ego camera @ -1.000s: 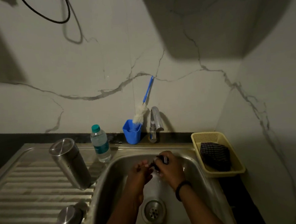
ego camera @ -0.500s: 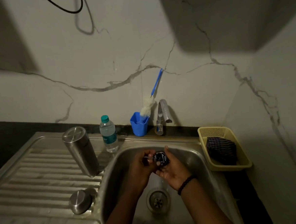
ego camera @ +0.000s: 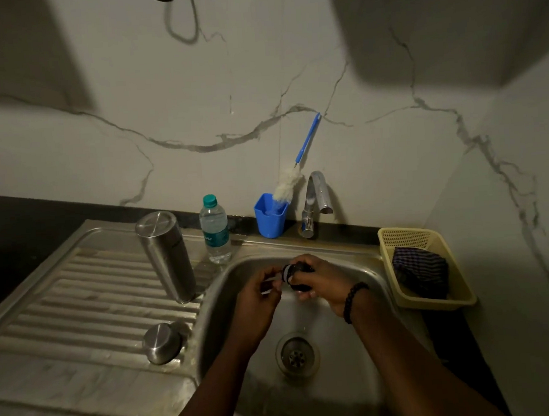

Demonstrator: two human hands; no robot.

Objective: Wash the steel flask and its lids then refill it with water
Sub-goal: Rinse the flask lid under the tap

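Both hands work a small dark inner lid over the sink bowl.

At lower centre lies the drain (ego camera: 297, 355) of the steel sink (ego camera: 374, 285); left of it a round steel cap (ego camera: 162, 343) sits on the ribbed draining board. Above the drain, the right hand (ego camera: 323, 280) has its grip curled round the black lid (ego camera: 293, 273), while the left hand (ego camera: 256, 293) pinches a thin pale piece at its edge. Farther back at centre left, the steel flask (ego camera: 166, 256) stands inverted beside a water bottle (ego camera: 215, 233), then a blue cup (ego camera: 269, 215) with a brush (ego camera: 296, 170), the tap (ego camera: 315, 201), and a yellow basket (ego camera: 435, 300) at right.
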